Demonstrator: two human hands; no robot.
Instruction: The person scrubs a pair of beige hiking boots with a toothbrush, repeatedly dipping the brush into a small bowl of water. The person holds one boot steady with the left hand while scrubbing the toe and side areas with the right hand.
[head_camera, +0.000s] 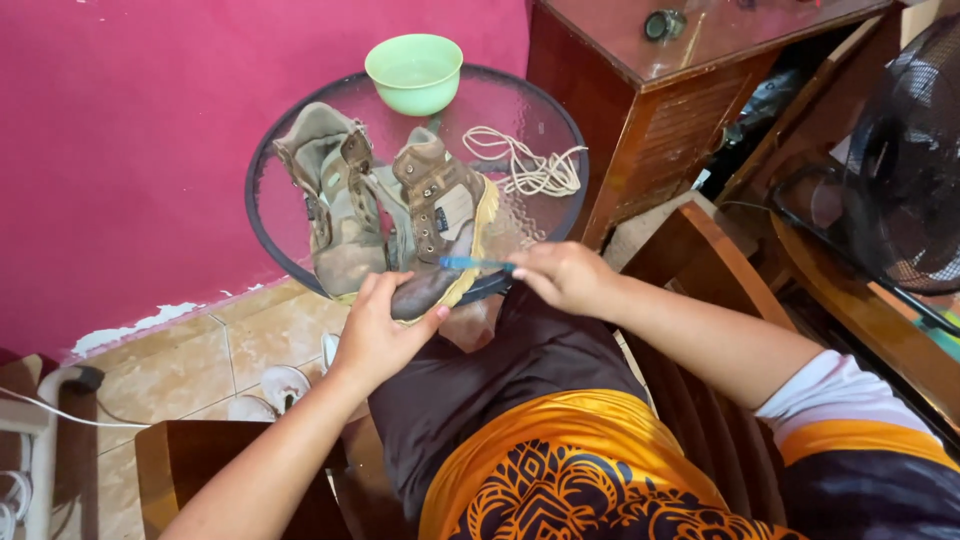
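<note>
My left hand (378, 335) grips the toe of a muddy boot (440, 225) at the near edge of the round glass table (270, 180). My right hand (565, 275) pinches a blue toothbrush (475, 264) against it. Another boot (335, 205) stands just left. Far back sits a green bowl (413, 72), with white laces (525, 165) to the right.

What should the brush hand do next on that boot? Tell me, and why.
Probably draw the blue toothbrush in the right hand along the toe of the boot. The bristle end already sits at the boot's dirty toe, and the left hand steadies that toe at the glass table edge.
</note>
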